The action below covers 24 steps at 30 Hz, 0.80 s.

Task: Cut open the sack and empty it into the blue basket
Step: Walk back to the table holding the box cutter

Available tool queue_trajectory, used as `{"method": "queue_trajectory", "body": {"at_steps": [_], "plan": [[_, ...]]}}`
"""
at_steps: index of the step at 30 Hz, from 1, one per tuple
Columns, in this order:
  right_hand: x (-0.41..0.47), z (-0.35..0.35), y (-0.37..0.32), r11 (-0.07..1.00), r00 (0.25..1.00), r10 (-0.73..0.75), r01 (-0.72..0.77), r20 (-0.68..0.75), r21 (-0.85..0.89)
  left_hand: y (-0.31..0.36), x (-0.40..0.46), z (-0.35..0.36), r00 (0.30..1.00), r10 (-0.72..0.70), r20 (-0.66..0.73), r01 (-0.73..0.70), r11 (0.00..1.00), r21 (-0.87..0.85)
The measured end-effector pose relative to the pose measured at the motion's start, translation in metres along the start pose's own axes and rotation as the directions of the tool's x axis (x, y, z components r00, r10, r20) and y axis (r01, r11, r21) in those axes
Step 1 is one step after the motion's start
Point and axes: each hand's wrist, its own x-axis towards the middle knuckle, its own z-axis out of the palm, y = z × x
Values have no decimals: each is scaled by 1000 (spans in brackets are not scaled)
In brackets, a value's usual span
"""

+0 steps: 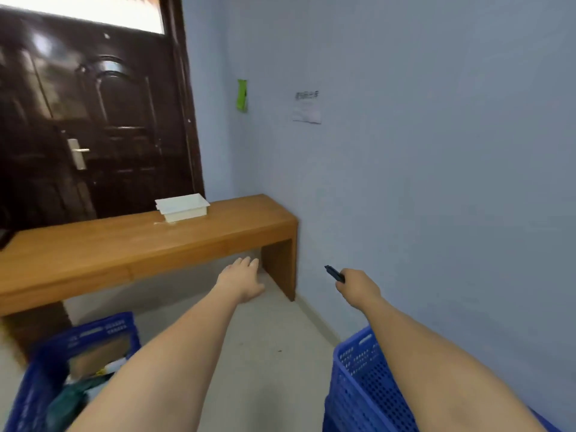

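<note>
Two blue baskets flank us on the pale floor, one (pixel 78 353) at lower left with mixed things inside, one (pixel 367 385) at lower right against the light blue wall (pixel 436 151), and ahead stands a wooden bench (pixel 124 244) bearing a white tray (pixel 182 207) before a dark door (pixel 93 120). Our left hand (pixel 241 282) reaches forward empty with fingers spread, while our right hand (pixel 357 286) is closed around a small dark cutter (pixel 334 273). On the wall we see a green tag (pixel 242 95) and a paper notice (pixel 307 107), its writing too blurred to read.
</note>
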Motion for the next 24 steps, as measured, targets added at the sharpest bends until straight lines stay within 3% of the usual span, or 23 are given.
{"method": "queue_trajectory", "body": {"at_steps": [6,11,18,24], "plan": [[69,44,-109,978,982,-173,180,77,-105,-122,15,3,977,-208,42,210,977,-48],[144,71,-171,965,964,-242,250,108,-75,-192,50,3,937,-346,45,347,938,-6],[263,77,-242,942,936,-331,334,123,-8,-244,143,-18,898,-438,49,437,899,34],[347,73,-297,921,917,-388,390,91,-1,-270,228,-49,887,-461,-38,462,886,26]]}}
